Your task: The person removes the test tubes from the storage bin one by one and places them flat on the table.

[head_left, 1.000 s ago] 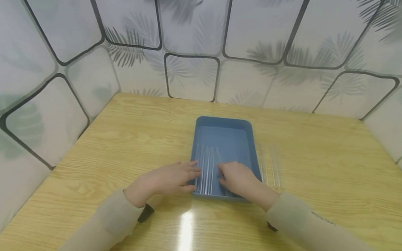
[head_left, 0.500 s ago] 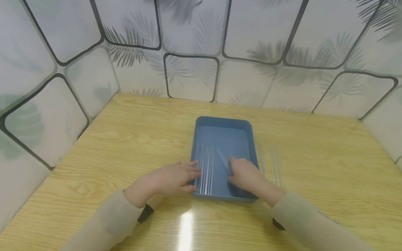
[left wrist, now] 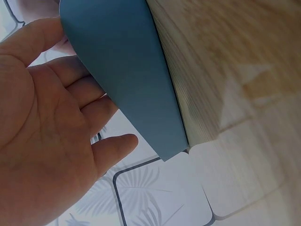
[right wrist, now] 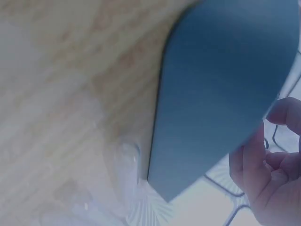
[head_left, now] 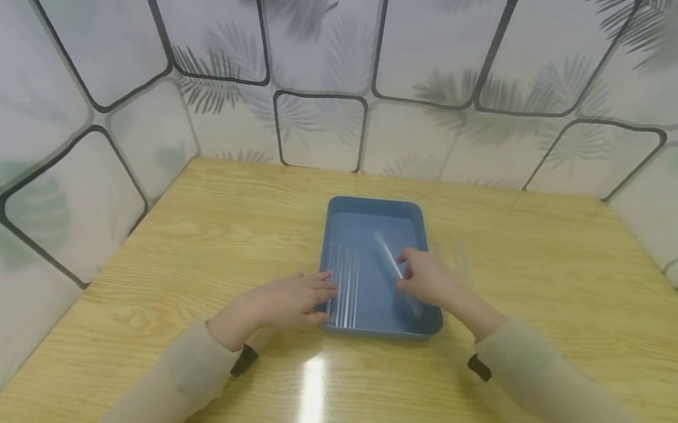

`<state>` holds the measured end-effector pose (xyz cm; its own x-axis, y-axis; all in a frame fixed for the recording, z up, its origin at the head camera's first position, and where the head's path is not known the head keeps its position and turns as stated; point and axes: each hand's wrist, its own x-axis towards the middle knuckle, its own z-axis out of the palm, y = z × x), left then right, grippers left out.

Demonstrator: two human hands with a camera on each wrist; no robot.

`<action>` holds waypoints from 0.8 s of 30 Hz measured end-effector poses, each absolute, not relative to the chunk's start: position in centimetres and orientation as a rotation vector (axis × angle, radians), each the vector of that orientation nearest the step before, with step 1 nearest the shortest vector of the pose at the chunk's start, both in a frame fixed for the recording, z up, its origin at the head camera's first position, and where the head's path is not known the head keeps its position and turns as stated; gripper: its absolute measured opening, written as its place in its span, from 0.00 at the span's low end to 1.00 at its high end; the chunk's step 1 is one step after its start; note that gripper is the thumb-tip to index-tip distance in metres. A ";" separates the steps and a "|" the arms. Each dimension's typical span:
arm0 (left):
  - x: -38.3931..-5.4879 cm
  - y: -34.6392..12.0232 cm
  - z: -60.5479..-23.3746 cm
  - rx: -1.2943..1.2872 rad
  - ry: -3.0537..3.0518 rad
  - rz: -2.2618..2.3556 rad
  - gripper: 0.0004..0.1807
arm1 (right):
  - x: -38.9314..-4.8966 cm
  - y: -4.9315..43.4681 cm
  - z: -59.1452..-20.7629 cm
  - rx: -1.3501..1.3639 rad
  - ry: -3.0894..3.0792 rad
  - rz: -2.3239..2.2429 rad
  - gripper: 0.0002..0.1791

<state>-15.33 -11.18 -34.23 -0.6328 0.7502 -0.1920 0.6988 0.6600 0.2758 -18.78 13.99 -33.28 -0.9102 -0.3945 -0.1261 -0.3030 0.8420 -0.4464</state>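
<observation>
A blue tray lies on the wooden table, with several clear test tubes side by side along its left part. My left hand reaches over the tray's left wall, fingers extended by the tubes; whether they touch is hard to tell. In the left wrist view the hand has its fingers spread behind the tray wall. Over the right part of the tray, my right hand pinches another test tube, which slants from upper left to lower right. The tray wall hides part of that hand's fingertips in the right wrist view.
Right of the tray, more clear tubes lie on the table, partly covered by my right arm. A rounded tube end shows beside the tray in the right wrist view. Patterned panels stand behind the table.
My right hand has moved rightward and slightly away from me, with the tube it pinches now apart from the row and slanting. The left hand has stayed in place.
</observation>
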 end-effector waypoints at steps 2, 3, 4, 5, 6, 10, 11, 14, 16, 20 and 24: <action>-15.3 -11.2 -34.2 1.162 2.588 0.252 0.27 | -18.9 14.4 -32.9 -0.512 2.805 -0.635 0.22; -15.3 -11.2 -34.2 1.162 2.586 0.252 0.27 | -18.9 14.7 -32.7 -0.507 2.805 -0.640 0.23; -15.3 -11.2 -34.2 1.161 2.585 0.251 0.27 | -18.9 14.9 -32.5 -0.504 2.804 -0.648 0.23; -15.3 -11.2 -34.2 1.158 2.584 0.249 0.27 | -18.9 15.1 -32.3 -0.513 2.817 -0.643 0.23; -15.3 -11.2 -34.2 1.155 2.583 0.250 0.27 | -19.0 15.4 -32.2 -0.511 2.827 -0.640 0.23; -15.3 -11.2 -34.2 1.142 2.580 0.251 0.27 | -19.0 16.5 -31.5 -0.508 2.817 -0.684 0.23; -15.3 -11.2 -34.2 1.141 2.580 0.251 0.27 | -19.0 16.8 -31.5 -0.503 2.810 -0.701 0.23; -15.3 -11.2 -34.2 1.140 2.579 0.254 0.27 | -19.0 18.0 -31.3 -0.463 2.764 -0.760 0.24; -15.3 -11.2 -34.2 1.140 2.579 0.257 0.27 | -19.0 19.0 -31.3 -0.434 2.744 -0.775 0.25; -15.2 -11.2 -34.1 1.140 2.580 0.263 0.27 | -19.1 20.9 -31.6 -0.393 2.746 -0.736 0.26; -15.2 -11.3 -34.1 1.143 2.582 0.269 0.27 | -19.2 22.7 -31.9 -0.354 2.769 -0.700 0.27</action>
<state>-15.19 -11.27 -34.07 -0.6363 0.7453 -0.1991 0.6883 0.6651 0.2897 -19.15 22.68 -31.91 -0.9357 -0.2959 -0.1919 -0.1691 0.8539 -0.4922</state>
